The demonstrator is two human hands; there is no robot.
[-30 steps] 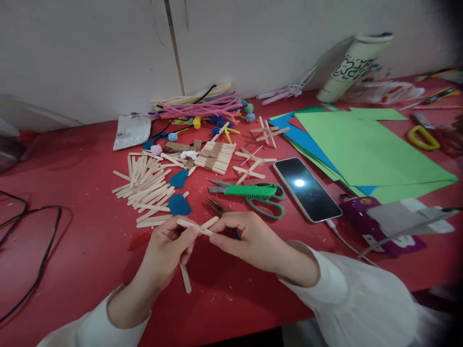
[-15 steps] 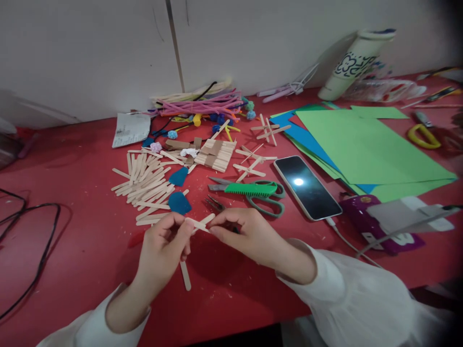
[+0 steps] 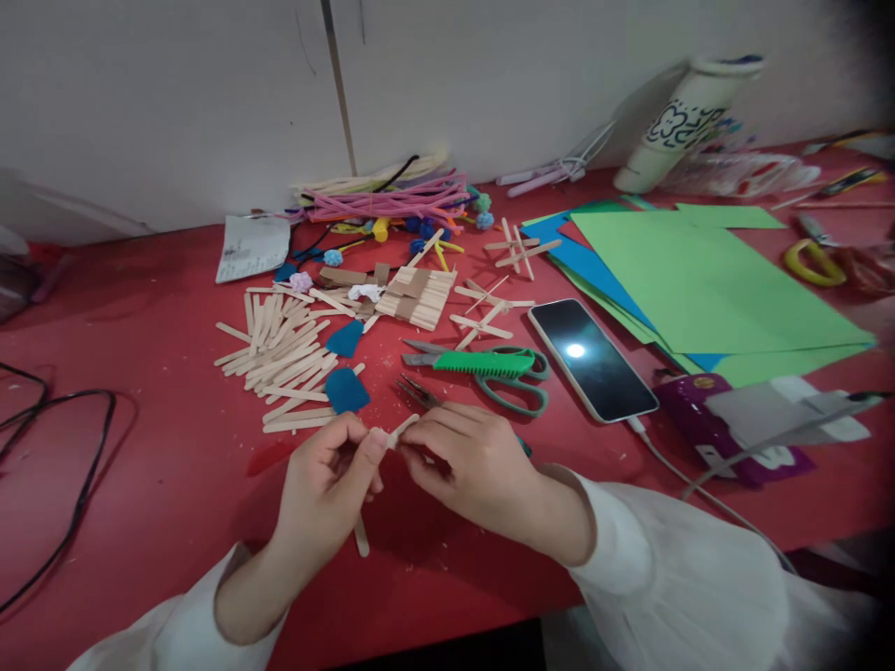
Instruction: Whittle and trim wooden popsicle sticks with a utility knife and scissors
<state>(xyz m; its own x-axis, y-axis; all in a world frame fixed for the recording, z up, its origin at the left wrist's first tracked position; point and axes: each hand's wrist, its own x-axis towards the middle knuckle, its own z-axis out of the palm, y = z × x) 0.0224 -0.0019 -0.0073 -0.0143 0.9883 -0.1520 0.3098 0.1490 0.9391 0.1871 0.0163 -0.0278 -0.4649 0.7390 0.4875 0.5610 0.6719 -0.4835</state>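
Observation:
My left hand (image 3: 328, 485) pinches wooden craft sticks (image 3: 404, 429) between thumb and forefinger, above the front of the red table. My right hand (image 3: 468, 457) is closed at the same sticks, its fingertips close to my left thumb. The fingers cover most of the sticks, so how they cross is hidden. Below my left hand, one craft stick (image 3: 361, 538) shows its lower end. A loose pile of craft sticks (image 3: 286, 354) lies beyond my left hand. Scissors with green handles (image 3: 489, 363) and the tip of a pliers-like tool (image 3: 414, 391) lie beyond my right hand.
Crossed-stick pieces (image 3: 517, 248) and a flat stick panel (image 3: 418, 296) lie farther back. A phone (image 3: 593, 362) with a cable, a purple power strip (image 3: 731, 433) and green paper (image 3: 713, 280) are at right. Pipe cleaners (image 3: 392, 200) run along the wall. A black cable (image 3: 104, 466) lies left.
My right hand has shifted left and turned, its fingers now curling over the sticks. My left hand has moved slightly right. Less of the sticks shows between my hands.

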